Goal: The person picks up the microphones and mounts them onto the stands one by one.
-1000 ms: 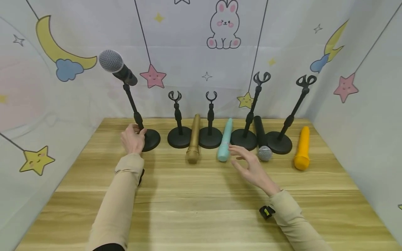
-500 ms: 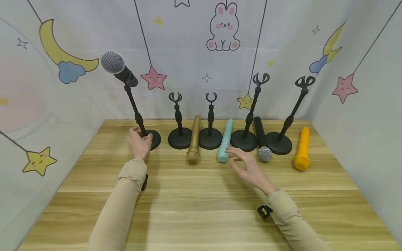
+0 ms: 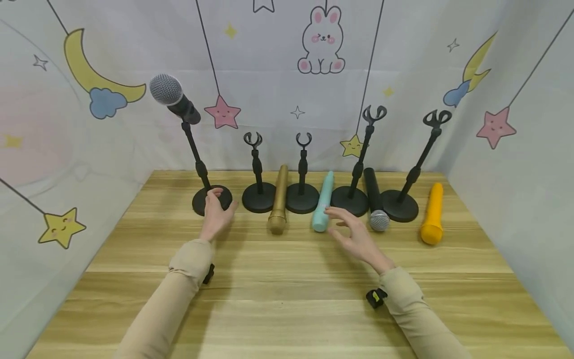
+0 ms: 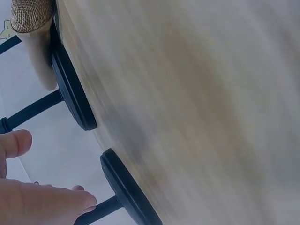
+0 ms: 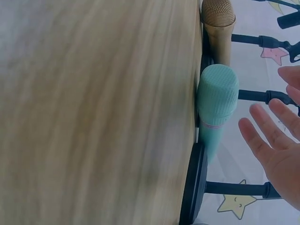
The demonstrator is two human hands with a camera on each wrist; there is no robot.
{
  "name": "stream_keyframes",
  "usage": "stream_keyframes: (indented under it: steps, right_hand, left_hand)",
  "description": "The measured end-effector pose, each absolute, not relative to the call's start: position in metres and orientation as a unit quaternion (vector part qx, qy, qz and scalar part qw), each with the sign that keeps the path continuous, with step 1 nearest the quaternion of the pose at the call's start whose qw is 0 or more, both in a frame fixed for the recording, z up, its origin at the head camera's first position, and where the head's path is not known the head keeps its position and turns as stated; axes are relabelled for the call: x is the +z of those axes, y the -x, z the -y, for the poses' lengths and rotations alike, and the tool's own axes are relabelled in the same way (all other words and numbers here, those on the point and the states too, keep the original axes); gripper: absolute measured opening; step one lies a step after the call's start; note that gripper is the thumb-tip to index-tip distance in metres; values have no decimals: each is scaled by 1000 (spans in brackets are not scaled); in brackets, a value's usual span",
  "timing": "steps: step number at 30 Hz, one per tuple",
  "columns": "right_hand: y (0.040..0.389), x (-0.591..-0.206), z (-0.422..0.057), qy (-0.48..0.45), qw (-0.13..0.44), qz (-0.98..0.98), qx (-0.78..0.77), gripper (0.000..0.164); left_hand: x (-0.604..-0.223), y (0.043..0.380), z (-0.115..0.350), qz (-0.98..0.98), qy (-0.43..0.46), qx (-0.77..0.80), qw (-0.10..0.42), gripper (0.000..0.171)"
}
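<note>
A black microphone with a silver mesh head [image 3: 167, 89] sits tilted in the clip of the leftmost stand [image 3: 201, 169]. My left hand [image 3: 217, 215] is over the near side of that stand's round base, thumb and fingers apart and holding nothing. In the left wrist view the fingers [image 4: 51, 201] appear beside the stand's pole. My right hand [image 3: 356, 238] hovers with spread, relaxed fingers just right of a mint-green microphone [image 3: 322, 203] lying on the table. The right wrist view shows a gap between the fingers [image 5: 255, 136] and the mint-green microphone.
More black stands with bare clips [image 3: 257, 172] stand in a row along the back. Between and beside them lie a gold microphone [image 3: 279, 199], a black one with a silver head [image 3: 373, 197] and an orange one [image 3: 432, 212]. A patterned cloth [image 3: 269, 65] hangs behind the table.
My left hand has come off the leftmost stand's pole and moved right and toward me over its base. My right hand has barely moved.
</note>
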State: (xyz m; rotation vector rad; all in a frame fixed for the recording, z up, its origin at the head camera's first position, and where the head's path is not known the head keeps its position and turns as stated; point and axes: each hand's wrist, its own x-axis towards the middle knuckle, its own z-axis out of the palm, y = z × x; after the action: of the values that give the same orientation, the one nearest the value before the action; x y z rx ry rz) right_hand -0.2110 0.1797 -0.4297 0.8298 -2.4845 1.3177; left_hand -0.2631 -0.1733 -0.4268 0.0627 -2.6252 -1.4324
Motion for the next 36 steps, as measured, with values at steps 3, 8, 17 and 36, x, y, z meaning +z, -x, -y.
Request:
stream_keyframes:
  steps: [3, 8, 17, 36]
  right_hand:
    - [214, -430, -180, -272, 110, 851, 436, 46]
    - [217, -428, -181, -279, 126, 851, 428, 46]
    - [228, -425, -168, -288, 116, 858, 410, 50]
    - [259, -413, -79, -146, -38, 938, 313, 55]
  left_hand:
    - [-426, 258, 172, 875, -13, -480, 65, 59]
    - [-425, 251, 171, 873, -3, -486, 50, 65]
    - [-426, 245, 164, 880, 16, -472, 62, 66]
    - [-428, 234, 158, 873, 25, -486, 26, 66]
